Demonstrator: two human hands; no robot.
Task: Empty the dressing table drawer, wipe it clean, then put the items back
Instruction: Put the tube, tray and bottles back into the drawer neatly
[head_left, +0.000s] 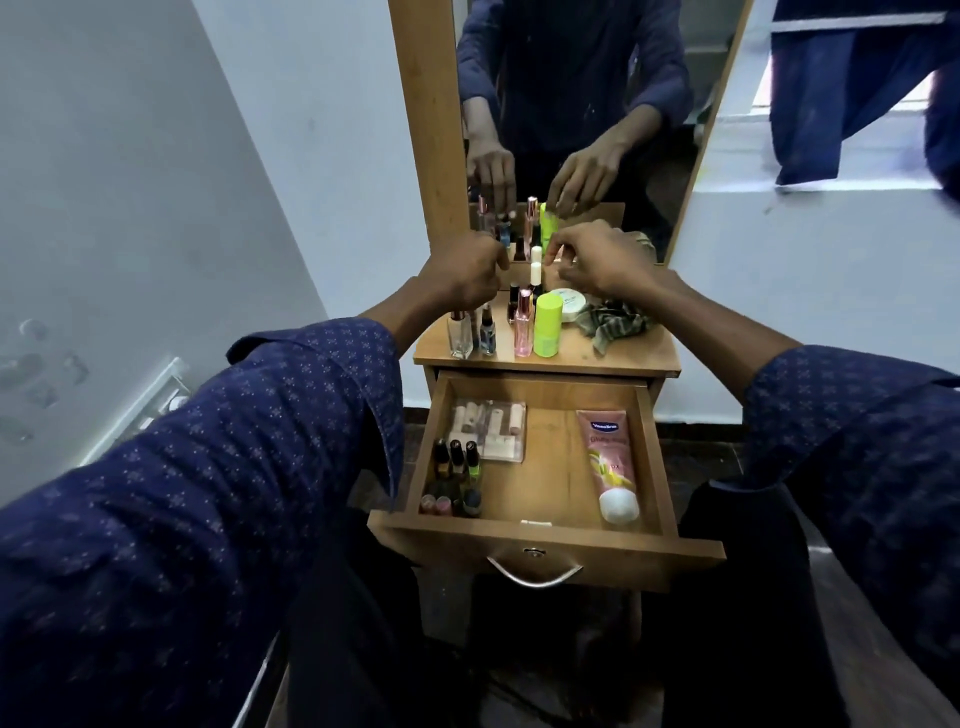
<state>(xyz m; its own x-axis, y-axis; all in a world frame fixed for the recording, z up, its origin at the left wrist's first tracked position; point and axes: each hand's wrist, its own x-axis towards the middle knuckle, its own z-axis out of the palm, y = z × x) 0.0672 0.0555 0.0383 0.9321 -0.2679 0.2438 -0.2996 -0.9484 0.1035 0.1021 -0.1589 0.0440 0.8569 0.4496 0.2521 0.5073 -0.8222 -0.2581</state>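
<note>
Open drawer (545, 535), part-filled: soft pink tube (609, 462) along right wall, grip mid-body; small glass bottles (457, 478) at front-left corner, likely slippery, fragile, pinch by caps; left hand (462, 275), right hand (592, 260) over tabletop (623, 353), fingers curled, grip indiscernible.

Sleeves (234, 467): dark navy, dotted with a small pale star-like print.
Dressing table (623, 353): warm honey-brown wood grain.
Drawer (550, 467): the same honey-brown inside and out, with a silver handle (535, 574).
Tube (610, 462): pink with a white cap, yellow and white artwork on its front.
Canister (548, 325): bright lime green.
Perfume bottle (523, 332): pink glass, rose-gold cap.
Square bottle (460, 335): clear glass.
Jar (569, 304): white lid.
Cloth (615, 322): olive-green and grey, striped.
Small bottles (456, 470): dark caps, with brown, green and pink bodies.
Packet (491, 428): clear plastic over beige and white pieces.
Walls (156, 182): pale bluish white.
Hanging garment (841, 93): deep blue.
</note>
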